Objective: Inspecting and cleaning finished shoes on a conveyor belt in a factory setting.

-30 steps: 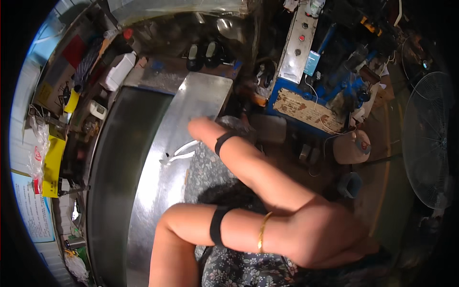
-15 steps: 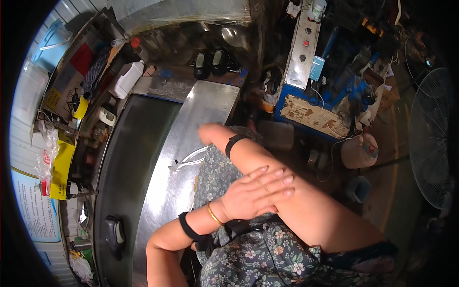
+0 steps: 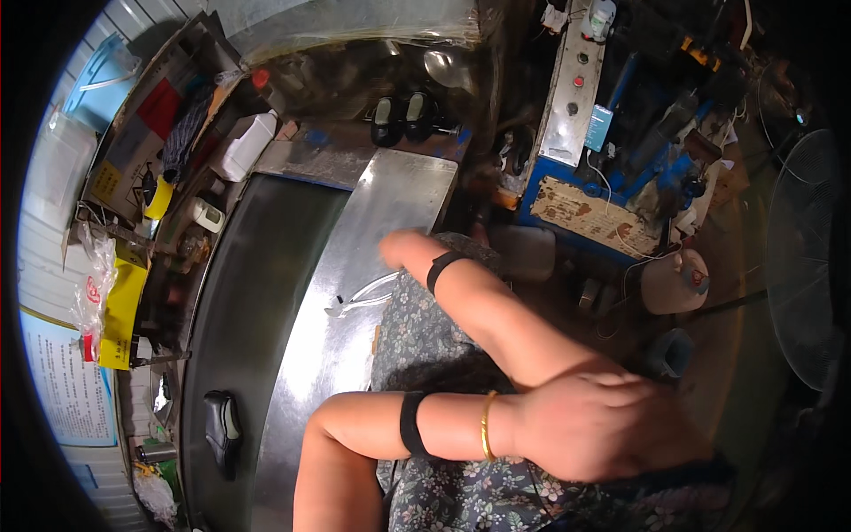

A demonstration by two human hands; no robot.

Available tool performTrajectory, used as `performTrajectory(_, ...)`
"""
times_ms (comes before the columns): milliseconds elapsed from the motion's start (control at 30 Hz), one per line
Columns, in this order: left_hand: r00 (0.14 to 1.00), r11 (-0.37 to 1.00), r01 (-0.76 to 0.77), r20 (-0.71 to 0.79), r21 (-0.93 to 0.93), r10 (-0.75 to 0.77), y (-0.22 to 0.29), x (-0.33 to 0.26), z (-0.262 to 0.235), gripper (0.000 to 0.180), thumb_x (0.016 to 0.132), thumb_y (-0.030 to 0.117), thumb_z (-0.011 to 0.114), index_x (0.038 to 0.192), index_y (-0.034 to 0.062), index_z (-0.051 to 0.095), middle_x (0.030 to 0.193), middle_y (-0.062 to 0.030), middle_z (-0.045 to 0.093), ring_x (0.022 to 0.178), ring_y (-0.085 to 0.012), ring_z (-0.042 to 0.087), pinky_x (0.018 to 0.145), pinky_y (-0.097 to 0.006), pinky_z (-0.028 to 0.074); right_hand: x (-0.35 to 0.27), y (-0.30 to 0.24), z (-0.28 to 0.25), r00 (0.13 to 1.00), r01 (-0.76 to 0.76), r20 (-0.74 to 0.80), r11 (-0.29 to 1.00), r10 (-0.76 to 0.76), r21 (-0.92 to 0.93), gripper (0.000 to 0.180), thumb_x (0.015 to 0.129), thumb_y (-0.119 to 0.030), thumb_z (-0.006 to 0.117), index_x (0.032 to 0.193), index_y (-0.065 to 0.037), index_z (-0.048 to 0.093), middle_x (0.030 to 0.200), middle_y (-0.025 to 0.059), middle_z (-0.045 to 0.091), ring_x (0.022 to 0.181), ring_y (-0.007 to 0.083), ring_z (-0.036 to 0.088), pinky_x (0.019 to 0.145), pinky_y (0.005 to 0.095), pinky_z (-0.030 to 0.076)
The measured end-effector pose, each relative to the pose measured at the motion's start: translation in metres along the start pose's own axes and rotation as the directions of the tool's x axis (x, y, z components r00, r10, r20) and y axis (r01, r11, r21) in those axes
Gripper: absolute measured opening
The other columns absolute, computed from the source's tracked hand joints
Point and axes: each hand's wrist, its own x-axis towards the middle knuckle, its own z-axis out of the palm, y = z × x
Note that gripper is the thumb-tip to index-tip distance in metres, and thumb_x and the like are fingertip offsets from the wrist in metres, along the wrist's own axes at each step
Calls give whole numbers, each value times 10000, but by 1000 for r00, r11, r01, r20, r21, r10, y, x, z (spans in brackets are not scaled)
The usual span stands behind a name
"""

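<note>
My left hand [image 3: 594,426], with a gold bangle on its wrist, lies across my right upper arm near the dark sleeve [image 3: 665,483]. Its fingers curl over the arm and are partly blurred. My right arm is bent so that my right hand [image 3: 405,249] rests by the flowered apron [image 3: 425,328], over the edge of the metal table [image 3: 301,381]; its fingers are hidden. Near that hand, a pair of pliers [image 3: 359,297] with pale handles lies on the metal, its handle ends at the apron. Neither hand touches it.
A black shoe [image 3: 222,433] lies on the dark belt [image 3: 266,275] to the left. Two black shoes [image 3: 401,118] stand at the far end. Beyond are a white jug [image 3: 244,146], a blue machine [image 3: 603,208] with a button panel, a white container [image 3: 674,282] and a large fan [image 3: 802,266].
My left hand has slid along my right arm toward the shoulder, its spread fingers now curling over the upper arm. My right hand stays by the apron. The whole view has shifted slightly.
</note>
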Motion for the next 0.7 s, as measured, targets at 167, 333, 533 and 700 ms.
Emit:
performTrajectory(167, 999, 923, 33, -34, 382, -22, -22, -64, -14, 394, 982, 369, 503, 1259, 120, 632, 1387, -30, 569, 1347, -258, 475, 1134, -409, 358, 9, 15, 4, 999, -19, -33, 1000, 20, 19, 298, 795, -82, 608, 1066, -42, 727, 1162, 180, 678, 1061, 356, 658, 857, 458, 535)
performTrajectory(333, 997, 840, 37, 39, 542, -69, -30, -125, -32, 376, 932, 338, 602, 1258, 156, 648, 1338, -20, 610, 1340, -264, 482, 1142, -423, 349, 10, 12, 2, 998, -67, 10, 994, 66, 91, 301, 790, -76, 606, 1063, -34, 727, 1165, 183, 676, 1070, 357, 653, 863, 443, 535)
performTrajectory(533, 989, 977, 70, -143, 202, -41, 5, -33, -47, 584, 926, 484, 526, 1350, 85, 570, 1435, -161, 506, 1374, -350, 425, 1141, -478, 322, 19, 1, 7, 996, -91, 15, 993, 90, 79, 309, 788, -71, 600, 1066, -28, 726, 1172, 178, 675, 1074, 355, 652, 866, 433, 535)
performTrajectory(700, 993, 999, 25, 113, -41, -21, 5, 11, -10, 589, 959, 424, 495, 1431, 73, 471, 1488, -148, 440, 1357, -316, 439, 1095, -429, 379, 18, 1, 7, 993, -115, 37, 993, 115, 5, 315, 838, -117, 592, 1121, -53, 713, 1228, 162, 655, 1101, 375, 641, 895, 480, 534)
